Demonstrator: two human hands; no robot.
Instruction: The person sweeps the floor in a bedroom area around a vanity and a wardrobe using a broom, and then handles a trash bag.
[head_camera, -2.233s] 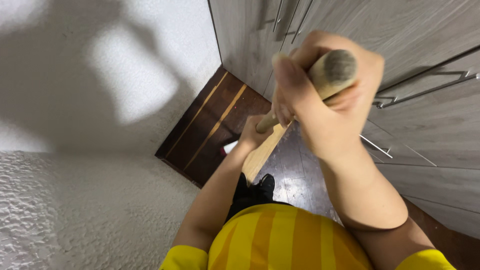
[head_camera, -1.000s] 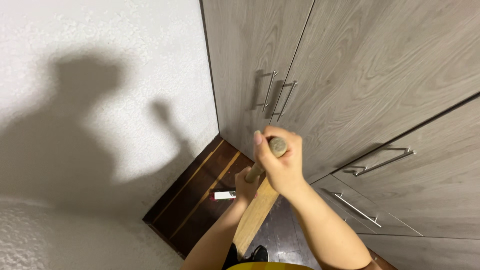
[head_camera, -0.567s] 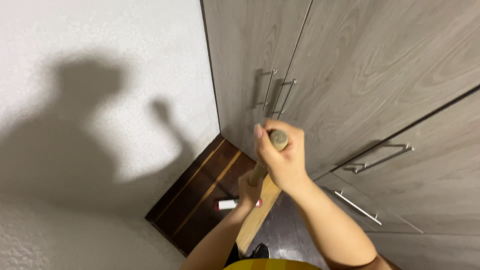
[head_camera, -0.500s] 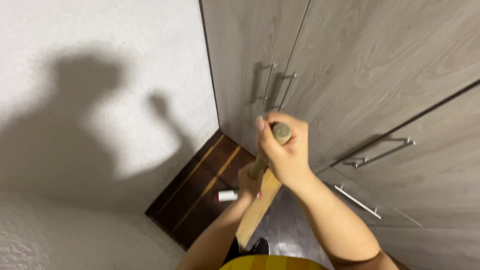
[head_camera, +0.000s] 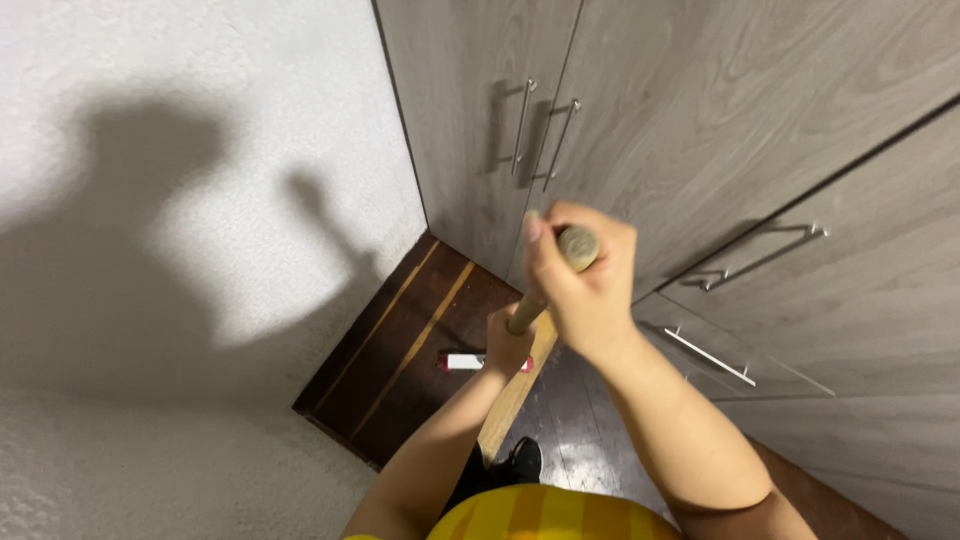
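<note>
Cabinets (head_camera: 700, 120) fill the right and top of the head view: grey wood-grain fronts, flat, matt, with thin bar handles (head_camera: 520, 125) in brushed metal, two upright on the tall doors, two slanted on the drawers lower right. White wall (head_camera: 200, 150) on the left, rough stippled plaster, with a big soft shadow of the person and the stick across it. Wall and cabinet meet in a narrow corner; the floor strip between them is tight.

Floor (head_camera: 400, 350): dark brown boards with lighter stripes running toward the corner, glossy, a wet-looking sheen near the shoe (head_camera: 525, 460), which is black and partly hidden under the handle.

Right hand (head_camera: 585, 285) is wrapped in a full fist round the top of the wooden handle (head_camera: 515, 395), the rounded grey end cap poking out above the fingers. Left hand (head_camera: 507, 345) is clamped lower on the same handle, fingers curled closed. Handle is pale round wood, angled down and away from the body toward the corner floor.

Small white piece with red ends (head_camera: 475, 362) sits at floor level just left of the left hand; cannot tell whether it is attached to the handle or lying loose. The handle's lower end is hidden behind the forearms. Yellow striped shirt (head_camera: 540, 515) at bottom edge.
</note>
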